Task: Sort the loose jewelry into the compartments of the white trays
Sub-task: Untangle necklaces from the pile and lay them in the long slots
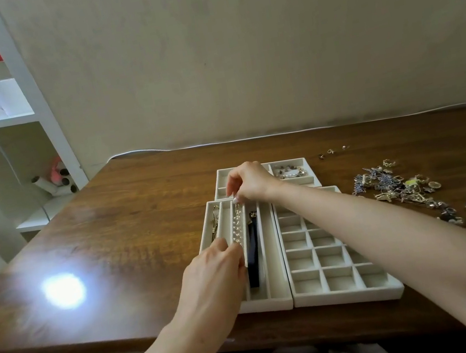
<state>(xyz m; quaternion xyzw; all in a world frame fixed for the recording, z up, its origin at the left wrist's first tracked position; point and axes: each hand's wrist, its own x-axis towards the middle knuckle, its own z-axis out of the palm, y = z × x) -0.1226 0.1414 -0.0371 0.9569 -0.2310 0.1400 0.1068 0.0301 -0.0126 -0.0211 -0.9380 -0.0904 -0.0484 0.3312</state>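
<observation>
A person lays a beaded chain [237, 224] lengthwise into a narrow slot of the slot tray [267, 305], which sits at the desk's [138, 211] near edge. The right hand [249, 181] reaches across and pinches the chain's far end between thumb and forefinger. The left hand [212, 276] sits at the near end with bent fingers, their tips in the slot; whether they grip the chain or only steady it cannot be told. Holding both ends seems meant to keep the chain straight, so it lies flat and untangled.

A gold piece [214, 223] fills the leftmost slot, and a dark strap [253, 253] lies in the slot to the chain's right. The grid tray [350, 299], touching the slot tray's right side, shows only bare cells, probably reserved for small items. A bracelet [291, 172] rests in the far tray [291, 160]. The unsorted pile [398, 187] lies toward the desk's right edge, so most of the sorting looks undone.
</observation>
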